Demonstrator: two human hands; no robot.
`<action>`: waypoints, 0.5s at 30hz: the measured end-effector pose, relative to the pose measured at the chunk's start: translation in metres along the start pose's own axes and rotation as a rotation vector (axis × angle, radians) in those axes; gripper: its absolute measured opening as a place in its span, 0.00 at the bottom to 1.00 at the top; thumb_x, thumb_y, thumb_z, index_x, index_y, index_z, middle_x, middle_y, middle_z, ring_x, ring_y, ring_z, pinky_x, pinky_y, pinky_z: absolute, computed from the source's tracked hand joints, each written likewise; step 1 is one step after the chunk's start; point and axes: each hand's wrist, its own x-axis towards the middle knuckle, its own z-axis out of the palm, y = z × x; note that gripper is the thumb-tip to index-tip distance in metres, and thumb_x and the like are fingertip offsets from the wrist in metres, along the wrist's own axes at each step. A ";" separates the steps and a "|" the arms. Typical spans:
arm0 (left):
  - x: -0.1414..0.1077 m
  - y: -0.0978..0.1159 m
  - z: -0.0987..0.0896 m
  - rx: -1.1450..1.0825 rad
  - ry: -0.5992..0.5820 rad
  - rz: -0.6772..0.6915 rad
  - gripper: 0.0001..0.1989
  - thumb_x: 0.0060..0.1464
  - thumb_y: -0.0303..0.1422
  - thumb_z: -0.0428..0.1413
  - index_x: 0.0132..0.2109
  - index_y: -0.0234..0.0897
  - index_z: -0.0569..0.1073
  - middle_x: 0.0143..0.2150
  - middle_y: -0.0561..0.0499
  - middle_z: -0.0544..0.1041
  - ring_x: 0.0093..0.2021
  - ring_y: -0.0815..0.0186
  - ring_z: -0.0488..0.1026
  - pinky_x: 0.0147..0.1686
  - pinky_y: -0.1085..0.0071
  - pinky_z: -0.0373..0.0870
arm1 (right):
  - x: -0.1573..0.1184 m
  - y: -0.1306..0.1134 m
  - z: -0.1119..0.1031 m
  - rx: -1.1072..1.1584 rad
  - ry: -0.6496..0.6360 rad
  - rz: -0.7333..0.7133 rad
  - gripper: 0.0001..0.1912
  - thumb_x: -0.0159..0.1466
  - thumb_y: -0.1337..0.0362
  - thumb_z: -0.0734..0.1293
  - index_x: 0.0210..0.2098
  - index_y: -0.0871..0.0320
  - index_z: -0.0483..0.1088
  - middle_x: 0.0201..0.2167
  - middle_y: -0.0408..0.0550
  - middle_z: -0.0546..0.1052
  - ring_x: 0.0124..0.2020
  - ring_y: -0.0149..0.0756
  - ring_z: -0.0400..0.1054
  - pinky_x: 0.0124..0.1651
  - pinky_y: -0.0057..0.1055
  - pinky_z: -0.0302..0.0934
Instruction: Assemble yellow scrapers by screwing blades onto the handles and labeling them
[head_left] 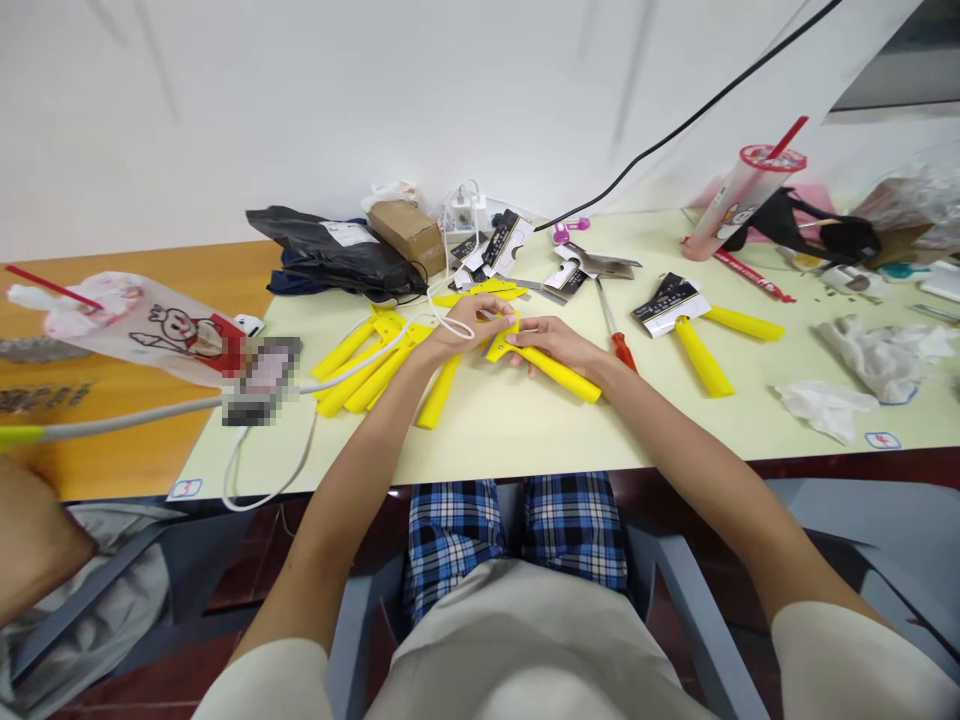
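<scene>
Head cam shot, looking down at a table, so here's the rundown:

1. Left hand [465, 325] is half curled, with its fingers stretched out toward the middle, and the fingertips seem to reach the top end of a yellow plastic piece [536, 358]. Can't really tell if it's pinching or just touching.
2. Right hand [555, 345] is also only partly closed, fingers wrapped over that same piece near its top end. Looks like it has hold of it, and the two hands are almost touching.
3. That piece sits just above the table [525, 440], right in front of the person, with one long arm running down and to the right from under the right hand.
4. A white cable [450, 322] loops right beside the left hand, and a heap of similar yellow pieces [367, 365] lies just left of it.
5. To the right there's a red-handled screwdriver [619, 340], then another yellow piece [701, 355] with a black and white packaging card [667, 305] on it.
6. Further back: a black plastic bag [334, 250], a cardboard box [409, 232] and a plastic cup with a red straw [742, 195].
7. Someone else's arm [30, 535] pokes in at the far left edge, well away from all this.
</scene>
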 end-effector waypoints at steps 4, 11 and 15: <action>0.000 0.000 0.000 -0.032 -0.027 -0.009 0.20 0.59 0.52 0.67 0.40 0.38 0.83 0.47 0.44 0.86 0.47 0.57 0.80 0.52 0.60 0.74 | 0.000 0.000 0.001 -0.005 -0.019 -0.015 0.14 0.65 0.60 0.82 0.46 0.60 0.83 0.52 0.57 0.87 0.37 0.37 0.84 0.28 0.26 0.80; 0.001 -0.002 0.000 -0.060 -0.065 -0.035 0.19 0.57 0.50 0.68 0.40 0.37 0.82 0.50 0.42 0.86 0.46 0.58 0.80 0.51 0.61 0.75 | -0.001 -0.001 0.001 -0.001 -0.043 -0.001 0.17 0.63 0.57 0.83 0.46 0.60 0.82 0.47 0.57 0.88 0.37 0.38 0.84 0.27 0.26 0.79; 0.001 -0.006 0.000 -0.045 -0.065 -0.032 0.19 0.58 0.50 0.67 0.40 0.37 0.82 0.48 0.42 0.86 0.45 0.58 0.80 0.49 0.61 0.75 | -0.002 -0.003 0.003 -0.020 -0.036 0.010 0.14 0.65 0.58 0.82 0.45 0.60 0.83 0.47 0.57 0.88 0.37 0.37 0.83 0.28 0.25 0.79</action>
